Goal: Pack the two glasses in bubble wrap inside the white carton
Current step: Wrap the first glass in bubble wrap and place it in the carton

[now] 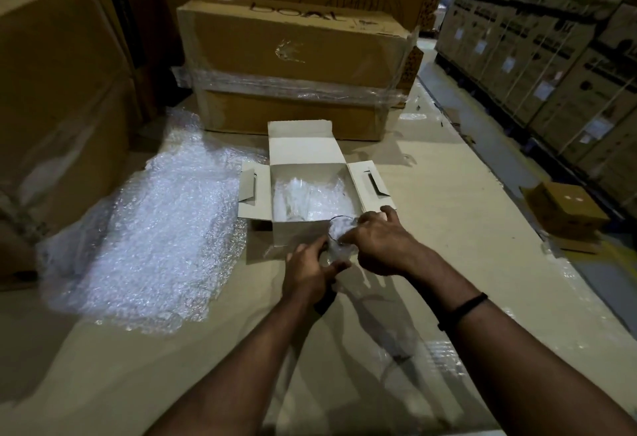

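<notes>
Both hands are on the glass [339, 240]: left hand [306, 272] wrapped round its base, right hand [377, 240] pinching the rim. Its mouth tilts away from me, toward the white carton [303, 146] just beyond.

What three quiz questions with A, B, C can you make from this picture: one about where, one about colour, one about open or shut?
1. Where is the big bubble wrap sheet from the carton?
A. to its right
B. to its left
C. on top of it

2. What colour is the carton?
A. brown
B. white
C. blue

3. How is the carton?
A. open
B. taped shut
C. squashed flat

Answers:
1 B, the sheet lies spread out at the carton's left side.
2 B, its flaps and walls are white.
3 A, its flaps are folded out and you can see inside.
</notes>
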